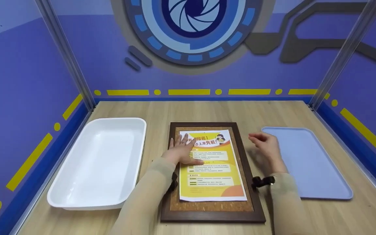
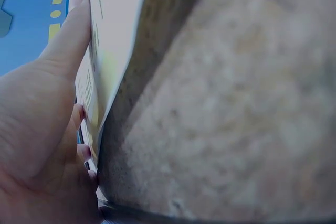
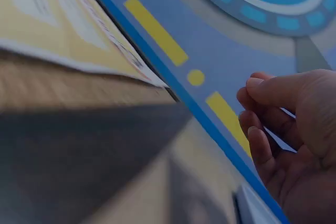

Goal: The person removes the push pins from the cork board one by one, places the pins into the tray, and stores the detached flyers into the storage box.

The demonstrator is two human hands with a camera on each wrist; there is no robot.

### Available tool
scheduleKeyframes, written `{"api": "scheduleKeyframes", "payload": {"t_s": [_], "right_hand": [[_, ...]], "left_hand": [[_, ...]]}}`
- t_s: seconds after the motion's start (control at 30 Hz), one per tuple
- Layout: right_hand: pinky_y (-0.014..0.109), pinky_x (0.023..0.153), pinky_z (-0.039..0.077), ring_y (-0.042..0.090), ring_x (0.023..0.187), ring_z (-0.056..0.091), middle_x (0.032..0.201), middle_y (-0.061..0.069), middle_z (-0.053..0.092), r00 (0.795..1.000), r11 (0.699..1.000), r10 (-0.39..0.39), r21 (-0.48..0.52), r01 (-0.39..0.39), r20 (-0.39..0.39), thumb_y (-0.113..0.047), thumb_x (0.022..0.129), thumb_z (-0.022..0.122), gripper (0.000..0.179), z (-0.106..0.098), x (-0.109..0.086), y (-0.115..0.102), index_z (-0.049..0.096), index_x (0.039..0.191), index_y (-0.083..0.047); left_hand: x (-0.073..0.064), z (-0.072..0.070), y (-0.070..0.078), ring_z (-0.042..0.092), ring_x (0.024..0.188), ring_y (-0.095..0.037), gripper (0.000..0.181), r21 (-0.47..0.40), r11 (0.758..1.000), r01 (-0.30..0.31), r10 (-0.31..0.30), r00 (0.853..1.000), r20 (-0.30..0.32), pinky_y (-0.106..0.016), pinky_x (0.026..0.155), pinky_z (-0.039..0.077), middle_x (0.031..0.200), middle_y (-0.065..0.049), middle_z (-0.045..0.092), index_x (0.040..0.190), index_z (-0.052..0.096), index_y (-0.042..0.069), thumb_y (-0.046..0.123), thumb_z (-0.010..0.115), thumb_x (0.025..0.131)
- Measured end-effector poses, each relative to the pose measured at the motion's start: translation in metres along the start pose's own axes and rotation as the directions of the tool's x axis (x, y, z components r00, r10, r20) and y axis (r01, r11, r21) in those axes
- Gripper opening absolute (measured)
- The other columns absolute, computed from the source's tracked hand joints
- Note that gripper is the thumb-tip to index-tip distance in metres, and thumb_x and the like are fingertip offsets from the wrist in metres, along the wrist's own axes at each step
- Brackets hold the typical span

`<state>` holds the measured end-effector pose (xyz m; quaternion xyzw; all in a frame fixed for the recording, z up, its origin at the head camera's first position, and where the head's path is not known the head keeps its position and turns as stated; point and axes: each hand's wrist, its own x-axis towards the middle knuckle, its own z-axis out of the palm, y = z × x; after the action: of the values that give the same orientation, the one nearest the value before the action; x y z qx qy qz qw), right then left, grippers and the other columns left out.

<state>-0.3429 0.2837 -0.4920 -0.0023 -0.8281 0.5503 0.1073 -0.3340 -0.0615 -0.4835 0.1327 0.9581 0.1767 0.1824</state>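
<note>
poster (image 1: pixel 212 168): on the framed corkboard (image 1: pixel 211 206), long axis fore-and-aft | hands apart | left hand (image 1: pixel 183 151): spread on its upper left (the nearer one) | right hand (image 1: pixel 268 148): off its right, fingers curled, cannot tell if holding anything

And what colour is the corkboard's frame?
Dark brown; the frame shows best in the head view.
</note>
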Motion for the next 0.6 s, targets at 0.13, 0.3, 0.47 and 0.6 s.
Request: {"api": "scheduleKeyframes", "payload": {"t_s": [0.13,0.3,0.47,0.6], "right_hand": [[0.011,0.068,0.051,-0.009,0.074,0.060,0.091,-0.011,0.077,0.998,0.997,0.021,-0.067,-0.025,-0.064,-0.012,0.096,0.072,0.029,-0.028,-0.002,0.009,0.073,0.116,0.008],[0.010,0.066,0.049,-0.012,0.071,0.057,0.094,-0.008,0.079,0.988,0.979,0.057,-0.184,-0.083,-0.142,-0.018,0.095,0.074,0.030,-0.057,-0.003,0.029,0.075,0.117,0.003],[0.010,0.066,0.047,-0.013,0.071,0.055,0.094,-0.009,0.078,0.972,0.950,0.165,-0.239,-0.203,-0.169,-0.021,0.095,0.075,0.034,-0.081,-0.010,0.039,0.075,0.119,0.002],[0.015,0.065,0.047,-0.005,0.074,0.058,0.094,-0.003,0.079,0.959,0.919,0.251,-0.278,-0.278,-0.130,-0.018,0.095,0.074,0.033,-0.090,-0.013,0.046,0.074,0.118,0.004]], "left_hand": [[0.001,0.000,0.000,-0.012,0.162,-0.035,0.111,0.001,1.000,-0.002,0.002,1.000,0.002,-0.057,0.129,-0.011,0.175,-0.009,-0.005,0.167,0.015,0.027,0.074,0.069,0.082],[0.000,-0.001,0.000,-0.013,0.161,-0.035,0.112,-0.009,1.000,-0.004,0.004,1.000,0.004,-0.057,0.129,-0.012,0.175,-0.009,-0.006,0.167,0.014,0.028,0.074,0.070,0.082],[-0.001,-0.002,0.001,-0.013,0.161,-0.035,0.112,-0.023,1.000,-0.007,0.007,1.000,0.006,-0.057,0.129,-0.013,0.175,-0.009,-0.006,0.167,0.014,0.027,0.073,0.071,0.082],[-0.001,-0.002,0.001,-0.013,0.161,-0.035,0.112,-0.026,1.000,-0.003,0.003,1.000,0.008,-0.057,0.129,-0.013,0.175,-0.010,-0.006,0.167,0.015,0.027,0.072,0.071,0.082]]}}
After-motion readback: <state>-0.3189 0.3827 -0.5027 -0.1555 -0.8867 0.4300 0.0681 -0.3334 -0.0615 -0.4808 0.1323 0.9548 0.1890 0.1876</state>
